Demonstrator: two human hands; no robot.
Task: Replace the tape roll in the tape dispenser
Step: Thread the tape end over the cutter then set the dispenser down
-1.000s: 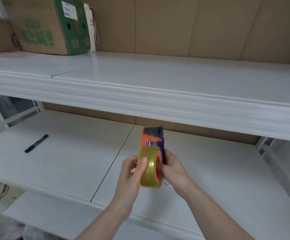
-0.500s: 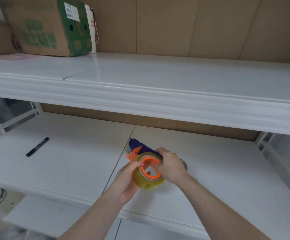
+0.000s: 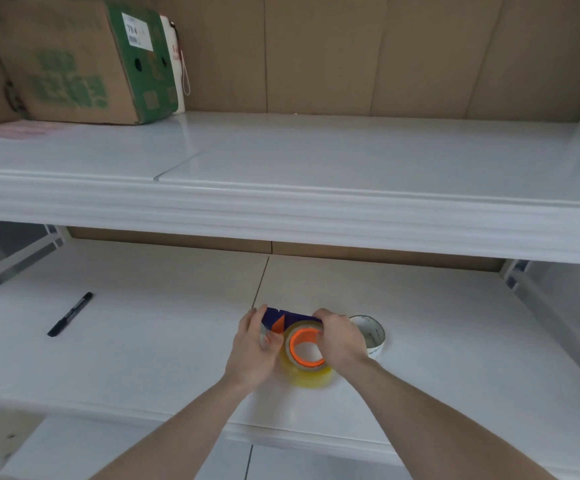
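The blue and orange tape dispenser [image 3: 283, 319] lies on its side on the white lower shelf [image 3: 143, 341]. A yellowish clear tape roll [image 3: 311, 375] sits on its orange hub [image 3: 298, 355], facing up. My left hand [image 3: 255, 348] grips the dispenser's front end, fingers wrapped around it. My right hand [image 3: 340, 341] presses on the roll and dispenser from the right. An empty white cardboard core [image 3: 371, 336] rests on the shelf just right of my right hand.
A black marker [image 3: 70, 314] lies at the left of the lower shelf. The upper shelf [image 3: 316, 188] overhangs above, carrying a brown and green cardboard box [image 3: 80, 64] at the far left. Metal frame posts stand at both sides.
The dispenser with the roll went from upright in the air to lying flat on the lower shelf. Both hands came down with it, and the empty core came into view.
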